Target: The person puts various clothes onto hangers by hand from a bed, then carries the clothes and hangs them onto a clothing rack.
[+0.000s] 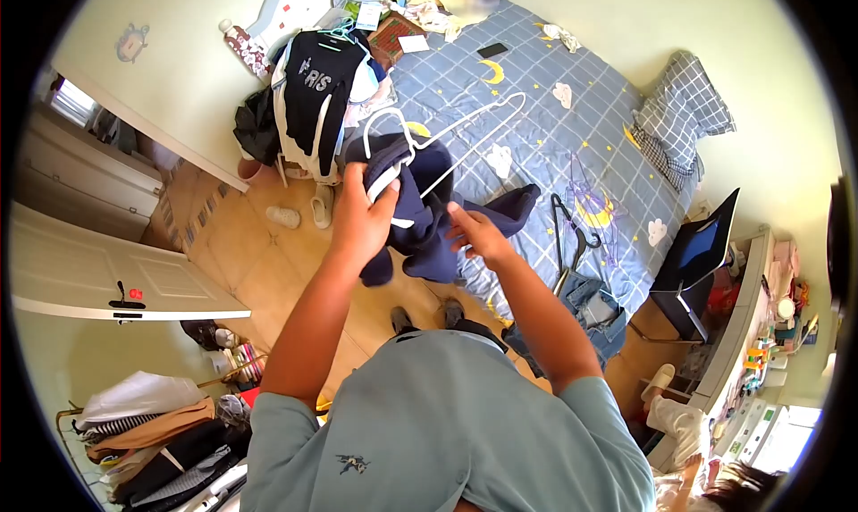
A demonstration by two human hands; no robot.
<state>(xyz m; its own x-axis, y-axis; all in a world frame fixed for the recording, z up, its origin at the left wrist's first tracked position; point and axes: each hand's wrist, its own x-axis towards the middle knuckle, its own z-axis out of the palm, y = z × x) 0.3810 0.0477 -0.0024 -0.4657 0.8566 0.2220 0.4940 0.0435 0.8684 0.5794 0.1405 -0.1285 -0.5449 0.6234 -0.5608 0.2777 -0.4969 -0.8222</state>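
My left hand (365,210) is closed around a dark navy garment (429,163) and the white hanger (447,130) partly inside it. The hanger's hook rises above the hand, and one arm of the hanger sticks out bare to the right. Close to the garment's right side is my right hand (478,235), its fingers apart with nothing visible in them. Whether its fingertips touch the cloth, I cannot tell. The garment hangs in folds over the floor and the bed's near edge, one leg or sleeve stretching right.
A bed with a blue checked cover (527,74) lies ahead, with a black hanger (567,230), purple wire hangers (585,195) and jeans (594,320). Clothes cover a chair (313,92). A clothes rack (152,423) stands at lower left. Another person (684,423) is at lower right.
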